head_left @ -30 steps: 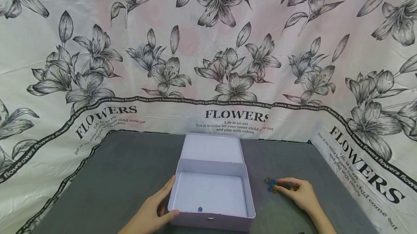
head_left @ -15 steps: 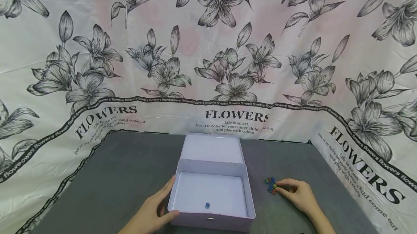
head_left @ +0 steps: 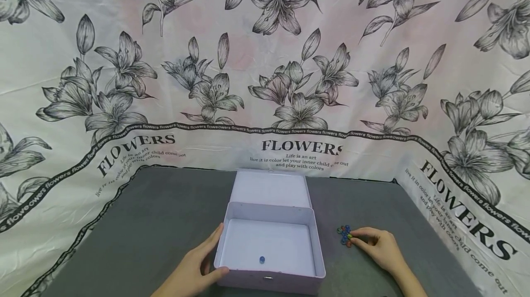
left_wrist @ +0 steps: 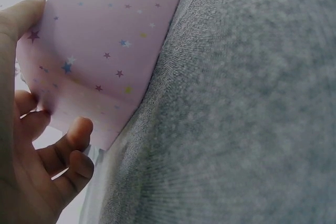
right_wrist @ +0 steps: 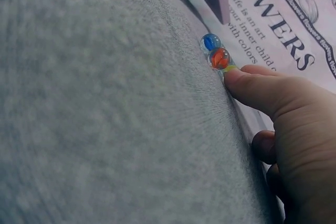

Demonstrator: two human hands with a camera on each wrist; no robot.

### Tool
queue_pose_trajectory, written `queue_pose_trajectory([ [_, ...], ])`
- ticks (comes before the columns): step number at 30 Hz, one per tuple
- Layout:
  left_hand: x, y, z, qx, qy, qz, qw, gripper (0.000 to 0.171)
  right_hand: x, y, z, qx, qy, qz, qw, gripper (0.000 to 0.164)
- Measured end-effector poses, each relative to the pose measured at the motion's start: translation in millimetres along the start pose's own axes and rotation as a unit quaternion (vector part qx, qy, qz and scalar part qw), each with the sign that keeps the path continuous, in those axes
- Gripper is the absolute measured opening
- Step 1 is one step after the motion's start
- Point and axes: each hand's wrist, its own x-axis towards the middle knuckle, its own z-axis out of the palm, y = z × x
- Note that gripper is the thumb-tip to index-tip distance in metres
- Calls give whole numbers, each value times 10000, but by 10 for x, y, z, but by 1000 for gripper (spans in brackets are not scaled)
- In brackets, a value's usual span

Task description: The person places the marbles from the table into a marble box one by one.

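A lidded box (head_left: 269,283), pale inside and pinkish-purple with small stars outside, stands with its lid (head_left: 270,189) tipped back. My left hand (head_left: 190,267) holds its near left corner, thumb on the front and fingers along the left side. Inside the box, close to the front wall, lies a blue marble (head_left: 262,259). To the right of the box, several glass marbles (head_left: 343,229) sit in a tight cluster. My right hand (head_left: 381,246) pinches a yellow-green marble (right_wrist: 230,68) at the cluster's edge, mostly hidden by the thumb. Touching it are a red marble (right_wrist: 219,59) and a blue one.
A grey cloth-covered table (head_left: 165,214) carries everything. Behind it and along both sides hangs a white curtain (head_left: 290,104) printed with black flowers and lettering.
The blue marble in the box has rolled to the right and slightly away from the front wall. My right fingertips have closed in on the yellow-green marble; my left hand stays put.
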Motion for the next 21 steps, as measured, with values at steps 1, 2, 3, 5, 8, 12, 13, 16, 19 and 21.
queue_pose_trajectory([
  [1,3,-1,-2,-3,-2,-7,10000,93,4,0,-1,52,1,17,10000,20],
  [2,4,-2,-4,0,-13,-8,10000,93,6,-1,-3,117,-7,43,9999,20],
  [3,5,-2,-5,17,-22,-19,10000,93,8,-6,-6,185,-15,79,9998,19],
  [5,5,-4,-5,-1,-52,-47,10000,93,12,-16,-10,315,-11,208,9993,18],
  [8,-5,-4,7,-47,-122,-118,9998,92,3,-37,-22,382,-2,447,9983,16],
  [12,-9,-7,26,-137,-161,-149,9997,92,24,-71,-56,365,57,798,9961,14],
  [13,-7,-9,28,-154,-148,-120,9997,92,41,-79,-66,356,66,880,9955,13],
  [16,-1,-15,28,-156,-79,-18,9998,92,109,-110,-93,361,67,1032,9940,14],
  [19,1,-15,22,37,86,82,9999,92,194,-155,-116,479,35,1082,9930,16],
  [21,-1,-15,19,229,186,91,9995,93,251,-195,-131,600,-1,1056,9926,18],
])
